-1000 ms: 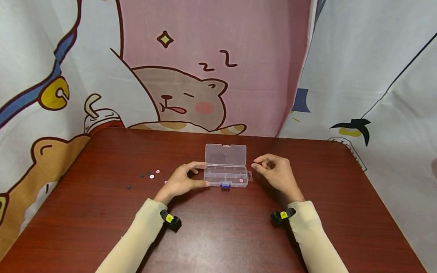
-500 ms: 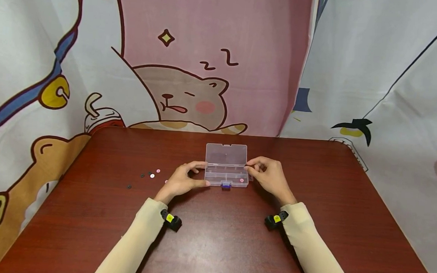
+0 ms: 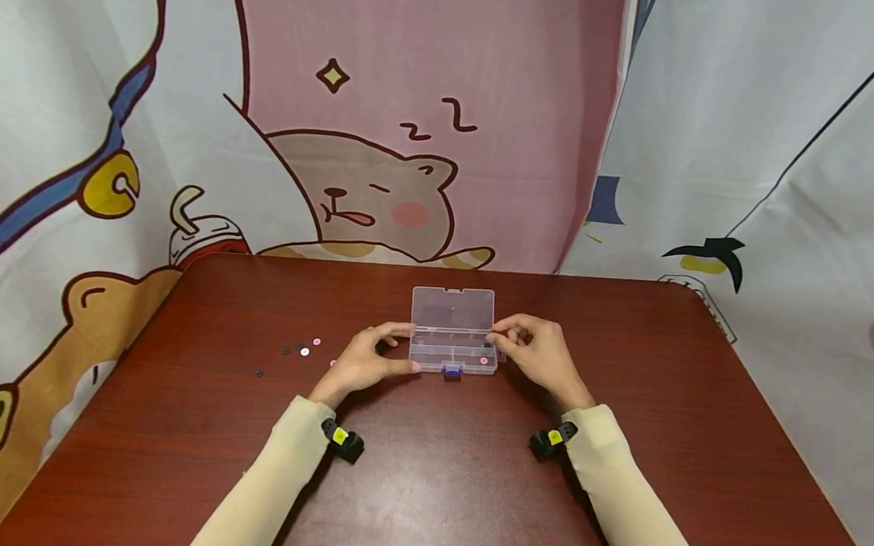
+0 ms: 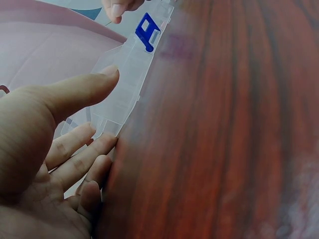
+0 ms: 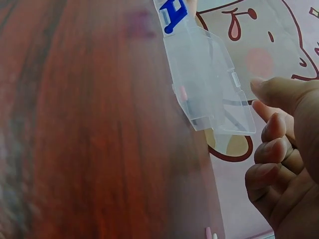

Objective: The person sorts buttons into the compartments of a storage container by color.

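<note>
A clear plastic compartment box with a blue latch stands on the table, its lid raised at the back. My left hand holds its left end, thumb at the front corner and forefinger at the back one. My right hand is at the right end, thumb and forefinger over the back right compartment. In the right wrist view, thumb and forefinger tips stand slightly apart with nothing visible between them. A small dark disc shows below those fingertips. One pink button lies in the front right compartment.
Left of the box, small buttons lie loose on the brown table: a white button, a pink button and several dark ones. Another pink button is beside my left hand. A printed curtain hangs behind the table.
My right hand has moved left to the box's right end, and the small dark disc at its fingertips has dropped into the back right compartment. My left hand stays at the box.
</note>
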The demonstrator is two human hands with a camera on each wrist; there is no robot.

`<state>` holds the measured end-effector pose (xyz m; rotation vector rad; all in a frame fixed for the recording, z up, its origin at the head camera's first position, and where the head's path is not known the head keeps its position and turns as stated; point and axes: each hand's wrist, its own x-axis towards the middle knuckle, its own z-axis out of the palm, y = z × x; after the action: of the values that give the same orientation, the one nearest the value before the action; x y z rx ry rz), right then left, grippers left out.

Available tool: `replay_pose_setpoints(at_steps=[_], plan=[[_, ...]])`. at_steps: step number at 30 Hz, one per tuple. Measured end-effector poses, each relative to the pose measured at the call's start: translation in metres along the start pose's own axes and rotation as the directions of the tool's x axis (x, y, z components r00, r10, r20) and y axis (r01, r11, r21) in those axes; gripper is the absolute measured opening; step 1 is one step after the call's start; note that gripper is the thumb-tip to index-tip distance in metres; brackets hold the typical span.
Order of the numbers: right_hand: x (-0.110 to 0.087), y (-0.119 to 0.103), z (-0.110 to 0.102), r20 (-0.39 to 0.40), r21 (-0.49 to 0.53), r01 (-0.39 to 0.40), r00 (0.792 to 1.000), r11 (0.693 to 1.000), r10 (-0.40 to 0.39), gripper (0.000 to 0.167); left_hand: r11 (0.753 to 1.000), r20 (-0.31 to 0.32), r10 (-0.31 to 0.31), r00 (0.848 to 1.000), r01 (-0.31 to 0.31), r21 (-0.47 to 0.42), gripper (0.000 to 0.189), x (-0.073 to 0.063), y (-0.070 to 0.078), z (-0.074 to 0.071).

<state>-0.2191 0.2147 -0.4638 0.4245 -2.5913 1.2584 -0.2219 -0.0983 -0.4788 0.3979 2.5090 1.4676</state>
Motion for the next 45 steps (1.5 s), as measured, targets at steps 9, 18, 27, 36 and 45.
replay_pose_setpoints(at_steps=[9, 18, 27, 36, 45], plan=[[0.002, 0.001, -0.01, -0.012, 0.003, 0.015, 1.0, 1.0, -0.015, 0.016, 1.0, 0.0, 0.005, 1.0, -0.005, -0.001, 0.065, 0.0, 0.0, 0.0], [0.003, 0.007, -0.025, 0.008, -0.043, -0.064, 0.998, 0.997, 0.064, 0.025, 1.0, 0.005, 0.004, 1.0, -0.004, 0.001, 0.065, -0.001, 0.0, 0.0], [0.004, 0.017, -0.04, -0.007, -0.091, -0.109, 0.994, 0.99, 0.109, 0.028, 1.0, 0.0, 0.016, 1.0, -0.016, 0.002, 0.064, 0.0, 0.001, 0.0], [0.002, 0.029, -0.052, 0.033, -0.112, -0.146, 0.988, 0.983, 0.151, 0.034, 1.0, 0.001, 0.02, 1.0, -0.02, 0.004, 0.064, -0.001, 0.001, -0.001], [-0.001, 0.04, -0.057, 0.082, -0.167, -0.177, 0.978, 0.97, 0.193, 0.03, 1.0, 0.006, 0.015, 1.0, -0.015, 0.001, 0.064, -0.001, 0.0, -0.001]])
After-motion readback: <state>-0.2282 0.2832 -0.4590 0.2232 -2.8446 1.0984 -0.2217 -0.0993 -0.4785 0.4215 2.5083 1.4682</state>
